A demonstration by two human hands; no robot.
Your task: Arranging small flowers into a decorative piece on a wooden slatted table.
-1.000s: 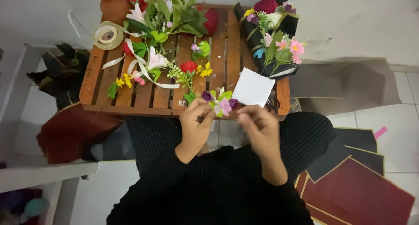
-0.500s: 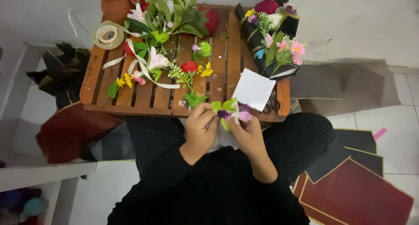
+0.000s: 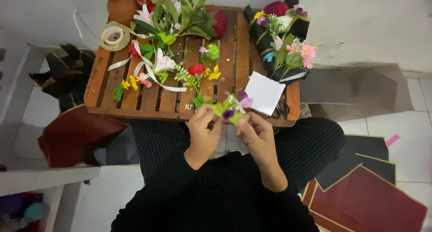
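The sprig (image 3: pixel 233 107), earlier held near the white card (image 3: pixel 264 93), is now pinched closer in by left hand (image 3: pixel 203 132) and right hand (image 3: pixel 256 132) over the table (image 3: pixel 148 103) edge, suggesting fine assembly.

Loose flowers (image 3: pixel 171 65) crowded the worktop's (image 3: pixel 234 56) left and middle, with a ribbon roll (image 3: pixel 113 35) at the far-left corner. The bouquet (image 3: pixel 285 38) blocked the right edge, and a white card (image 3: pixel 264 93) lay just before it. Bare slats remained between flowers and bouquet. Both hands (image 3: pixel 202 133) (image 3: pixel 256 133) hung at the near edge, over the lap.
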